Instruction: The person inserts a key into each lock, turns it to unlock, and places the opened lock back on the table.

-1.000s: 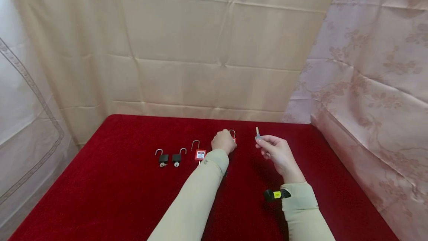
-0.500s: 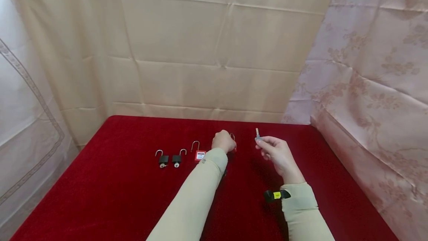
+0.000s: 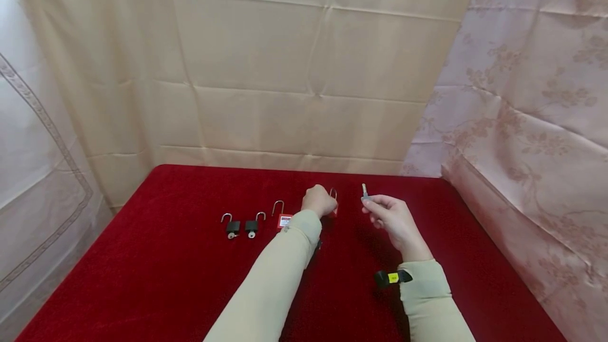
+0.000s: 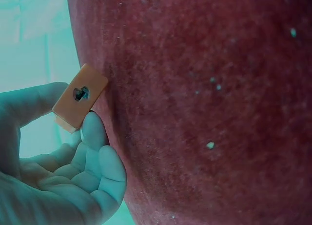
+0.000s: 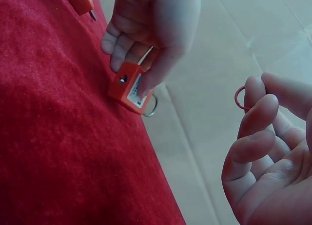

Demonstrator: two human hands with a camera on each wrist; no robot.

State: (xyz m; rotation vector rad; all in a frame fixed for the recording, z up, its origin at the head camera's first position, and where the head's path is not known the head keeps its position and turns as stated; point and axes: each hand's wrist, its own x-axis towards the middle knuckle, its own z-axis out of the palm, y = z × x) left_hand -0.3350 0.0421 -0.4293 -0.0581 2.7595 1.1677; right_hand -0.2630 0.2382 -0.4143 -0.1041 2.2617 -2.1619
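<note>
In the head view my left hand (image 3: 317,200) reaches over the table and holds a red padlock (image 3: 335,209) by its body. The left wrist view shows that padlock (image 4: 73,105) between thumb and fingers, its keyhole facing the camera. Its white label and metal shackle show in the right wrist view, where the padlock (image 5: 127,91) tilts in my left hand (image 5: 158,25). To its right, apart from the padlock, my right hand (image 3: 394,220) pinches a key (image 3: 364,192), blade upward. In the right wrist view my fingers hide the blade; a thin red ring (image 5: 239,99) shows beside them.
Left of my left arm lie two black padlocks (image 3: 233,227) with raised shackles and keys in them. Another red padlock (image 3: 284,220) with a white label lies partly behind my sleeve. Red cloth (image 3: 157,278) covers the table; curtains (image 3: 294,67) hang behind it.
The red padlock in my left hand has turned, so its label no longer faces the head camera. My right hand, with the key, has barely shifted.
</note>
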